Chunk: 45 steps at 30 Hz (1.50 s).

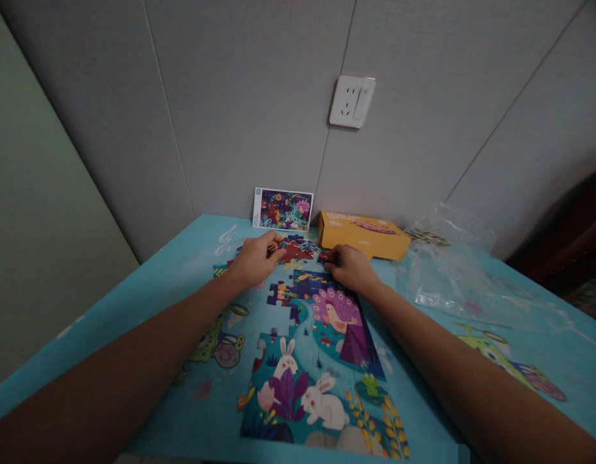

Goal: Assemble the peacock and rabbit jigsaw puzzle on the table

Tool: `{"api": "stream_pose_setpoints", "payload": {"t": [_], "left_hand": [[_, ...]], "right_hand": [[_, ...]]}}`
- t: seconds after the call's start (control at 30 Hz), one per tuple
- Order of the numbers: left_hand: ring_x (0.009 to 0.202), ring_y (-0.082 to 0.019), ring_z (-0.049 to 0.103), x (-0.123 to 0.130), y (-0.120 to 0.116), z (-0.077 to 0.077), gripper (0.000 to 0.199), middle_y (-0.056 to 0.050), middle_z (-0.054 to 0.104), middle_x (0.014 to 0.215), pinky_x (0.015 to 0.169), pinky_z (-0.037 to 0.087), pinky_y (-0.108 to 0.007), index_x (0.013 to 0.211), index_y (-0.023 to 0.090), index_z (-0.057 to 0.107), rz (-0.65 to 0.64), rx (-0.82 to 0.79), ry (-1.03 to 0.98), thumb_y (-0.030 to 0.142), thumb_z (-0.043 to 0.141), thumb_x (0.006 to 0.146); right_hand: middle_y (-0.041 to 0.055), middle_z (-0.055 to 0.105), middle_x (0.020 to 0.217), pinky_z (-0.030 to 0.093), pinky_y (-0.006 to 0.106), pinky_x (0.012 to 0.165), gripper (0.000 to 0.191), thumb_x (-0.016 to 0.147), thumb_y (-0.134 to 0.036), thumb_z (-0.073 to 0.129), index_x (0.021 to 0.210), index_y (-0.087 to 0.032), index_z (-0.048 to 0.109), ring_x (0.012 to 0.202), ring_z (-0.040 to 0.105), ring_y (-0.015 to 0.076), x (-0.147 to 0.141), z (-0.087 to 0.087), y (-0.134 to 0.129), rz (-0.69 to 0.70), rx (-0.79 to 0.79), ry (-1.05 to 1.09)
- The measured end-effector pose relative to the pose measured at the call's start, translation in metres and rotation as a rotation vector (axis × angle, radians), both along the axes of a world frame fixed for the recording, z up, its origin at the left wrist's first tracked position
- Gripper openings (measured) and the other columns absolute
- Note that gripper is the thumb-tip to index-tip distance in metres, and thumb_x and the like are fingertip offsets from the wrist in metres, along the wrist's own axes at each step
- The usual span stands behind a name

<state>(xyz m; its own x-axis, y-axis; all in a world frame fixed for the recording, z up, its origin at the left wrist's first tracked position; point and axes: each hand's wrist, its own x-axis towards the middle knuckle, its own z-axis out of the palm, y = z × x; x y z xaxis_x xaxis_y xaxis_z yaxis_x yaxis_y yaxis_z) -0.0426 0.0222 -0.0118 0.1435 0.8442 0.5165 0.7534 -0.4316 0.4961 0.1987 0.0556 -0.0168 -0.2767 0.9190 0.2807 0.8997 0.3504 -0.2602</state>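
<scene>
A partly joined jigsaw puzzle [321,361] with white rabbits and a pink peacock lies flat on the blue table between my forearms. Beyond its far edge is a heap of loose puzzle pieces [298,250]. My left hand [257,258] is at the heap's left side, thumb and fingers curled round a puzzle piece [277,245]. On the right, my right hand [350,265] pinches a dark puzzle piece [323,257] just above the puzzle's far right corner. Both pieces are partly covered by fingers.
A picture card [284,209] leans against the wall at the back. Right of it sits a yellow box [363,235], with crumpled clear plastic [437,277] beside it. The table [147,309] has cartoon prints. A wall socket [352,102] is above.
</scene>
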Motion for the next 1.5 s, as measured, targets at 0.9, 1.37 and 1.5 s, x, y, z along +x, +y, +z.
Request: {"api": "stream_pose_setpoints", "payload": {"t": [0.9,1.37,1.5], "left_hand": [[0.083,-0.019,0.066,0.005,0.004,-0.011,0.029,-0.005,0.069,0.093,0.076,0.051,-0.031,0.101,0.018,0.059,-0.116,-0.050,-0.276,0.037,0.066,0.080],[0.082,-0.019,0.066,0.003,0.006,-0.011,0.024,-0.006,0.070,0.097,0.073,0.053,-0.031,0.104,0.019,0.059,-0.101,-0.123,-0.307,0.030,0.061,0.084],[0.065,-0.015,0.064,0.014,0.002,-0.008,0.028,-0.005,0.069,0.087,0.063,0.053,-0.029,0.105,0.016,0.056,-0.320,-0.278,-0.559,0.033,0.060,0.083]], "right_hand": [[0.0154,0.068,0.096,0.042,0.031,0.072,0.034,0.080,-0.045,0.063,0.095,-0.014,0.065,0.088,0.063,0.0259,0.003,0.010,-0.005,-0.048,0.058,-0.088],[-0.0036,0.054,0.067,0.038,0.025,0.059,0.023,0.082,-0.023,0.058,0.104,-0.019,0.053,0.061,0.052,0.0139,-0.001,0.000,-0.004,0.220,0.086,0.354],[-0.0030,0.052,0.074,0.041,0.024,0.058,0.028,0.080,-0.035,0.064,0.100,-0.021,0.052,0.063,0.052,0.0126,-0.018,-0.001,-0.018,0.400,0.012,0.642]]}}
